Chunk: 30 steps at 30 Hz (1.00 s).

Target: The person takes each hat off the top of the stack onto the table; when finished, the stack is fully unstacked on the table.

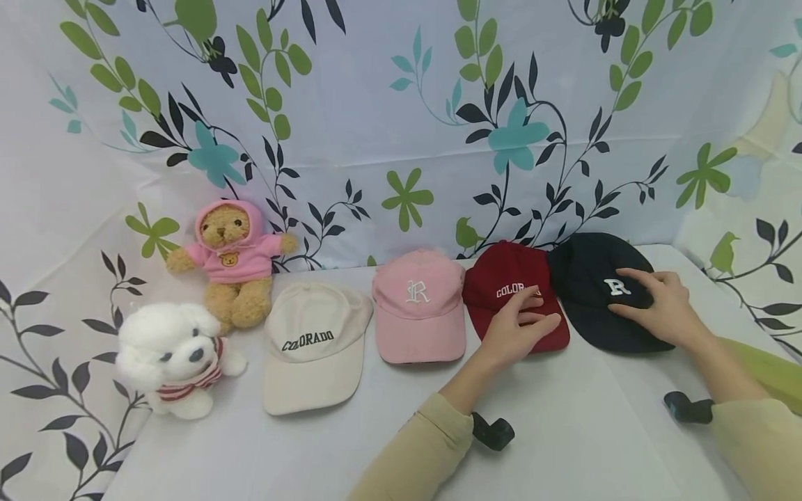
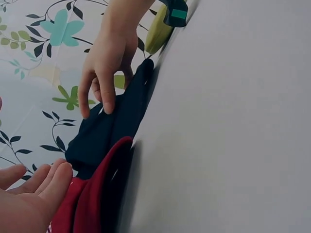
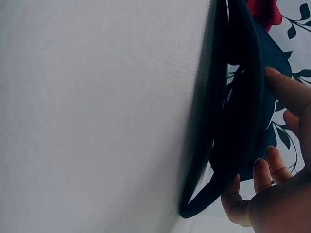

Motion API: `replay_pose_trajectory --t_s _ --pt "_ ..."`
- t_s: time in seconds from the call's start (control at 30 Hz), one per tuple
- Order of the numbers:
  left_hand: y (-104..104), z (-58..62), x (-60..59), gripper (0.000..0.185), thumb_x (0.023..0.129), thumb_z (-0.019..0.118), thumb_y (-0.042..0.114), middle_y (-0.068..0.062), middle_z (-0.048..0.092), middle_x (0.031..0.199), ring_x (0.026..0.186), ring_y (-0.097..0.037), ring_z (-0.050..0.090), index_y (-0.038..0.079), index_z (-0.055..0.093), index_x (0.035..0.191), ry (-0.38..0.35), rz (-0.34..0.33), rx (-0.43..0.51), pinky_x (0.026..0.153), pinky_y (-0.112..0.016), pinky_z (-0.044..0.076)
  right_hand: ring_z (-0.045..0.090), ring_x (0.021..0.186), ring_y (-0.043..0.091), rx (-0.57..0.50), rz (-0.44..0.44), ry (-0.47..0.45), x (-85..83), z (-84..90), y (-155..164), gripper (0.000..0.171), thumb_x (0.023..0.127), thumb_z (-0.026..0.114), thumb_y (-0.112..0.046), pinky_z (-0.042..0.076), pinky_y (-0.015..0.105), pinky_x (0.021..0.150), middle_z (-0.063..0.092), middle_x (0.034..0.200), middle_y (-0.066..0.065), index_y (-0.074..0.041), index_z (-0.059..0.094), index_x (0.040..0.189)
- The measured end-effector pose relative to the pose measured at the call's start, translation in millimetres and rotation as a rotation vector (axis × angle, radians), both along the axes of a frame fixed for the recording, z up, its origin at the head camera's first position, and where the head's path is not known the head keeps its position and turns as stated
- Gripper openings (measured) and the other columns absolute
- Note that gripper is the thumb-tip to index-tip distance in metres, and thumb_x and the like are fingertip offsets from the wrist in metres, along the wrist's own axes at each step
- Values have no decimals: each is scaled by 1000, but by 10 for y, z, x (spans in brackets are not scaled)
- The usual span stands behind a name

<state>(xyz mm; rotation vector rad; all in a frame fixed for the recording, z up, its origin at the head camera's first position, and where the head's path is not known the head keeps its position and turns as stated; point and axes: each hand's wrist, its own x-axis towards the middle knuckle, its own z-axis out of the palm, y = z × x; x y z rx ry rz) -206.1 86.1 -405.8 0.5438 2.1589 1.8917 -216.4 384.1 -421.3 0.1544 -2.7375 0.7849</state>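
Note:
In the head view, several baseball caps line up side by side on the white-covered table. My left hand (image 1: pixel 516 327) hovers over the red cap (image 1: pixel 495 271), its fingers loosely extended and holding nothing; part of the lettering is hidden behind them. At the right end, my right hand (image 1: pixel 664 306) is at the black cap (image 1: pixel 592 278), fingers spread around the white R on its front. The right wrist view has those fingers (image 3: pixel 286 92) close against the dark cap (image 3: pixel 243 116), none curled round it. Left of the red cap lies a pink cap (image 1: pixel 418 299).
A cream cap (image 1: pixel 316 348) with dark COLORADO lettering lies left of the pink one. Beyond it are a teddy bear (image 1: pixel 232 264) in a pink hoodie and a white plush dog (image 1: pixel 178 358). Leaf-patterned cloth (image 1: pixel 351 90) hangs behind. A yellow-green object (image 1: pixel 767 376) lies at right.

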Motion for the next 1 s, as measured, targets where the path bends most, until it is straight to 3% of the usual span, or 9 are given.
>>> replay_pose_trajectory --t_s 0.13,0.5,1.0 --pt "-149 16 33 62 92 73 29 8 60 130 101 1 58 19 49 148 11 -5 -25 81 -21 52 25 118 62 27 0 -6 -14 -12 -27 64 87 80 -14 20 75 87 27 125 45 2 44 139" --pt "-494 -10 74 68 93 71 31 -5 57 138 105 -3 60 16 43 153 48 -18 -36 85 -22 52 27 111 66 20 -42 -45 -69 -13 -103 63 91 75 -16 30 72 79 25 122 45 5 40 139" --pt "-659 -30 115 65 95 69 27 -10 56 138 109 -8 60 10 42 152 82 -12 -15 93 -22 49 28 111 66 -2 -71 -69 -77 23 -171 62 92 75 -15 31 74 82 24 124 45 8 38 137"
